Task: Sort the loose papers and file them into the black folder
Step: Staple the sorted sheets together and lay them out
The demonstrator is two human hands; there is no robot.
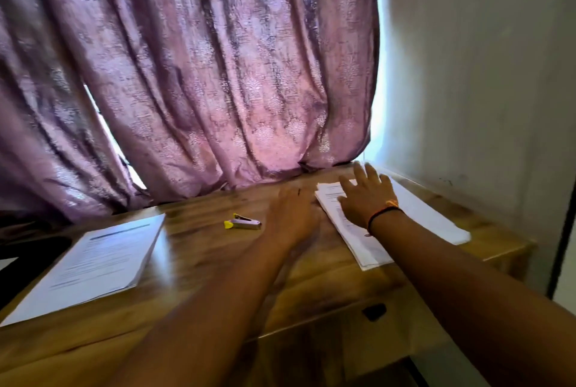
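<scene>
A stack of printed white papers point(355, 237) lies at the right of the wooden table point(202, 249). My right hand point(366, 196) rests flat on that stack, fingers spread, a thread band at the wrist. My left hand point(293, 215) reaches to the stack's left edge, blurred, its fingers near the paper's corner. A second set of printed sheets point(93, 262) lies at the left of the table. A black folder point(28, 258) shows partly under and beside those left sheets, mostly cut off by the frame edge.
A small stapler point(244, 223) with a yellow end lies in the middle of the table. A purple patterned curtain point(187, 74) hangs behind the table's far edge. A white wall point(483, 74) stands at the right. A dark drawer pull point(374, 311) sits on the table's front.
</scene>
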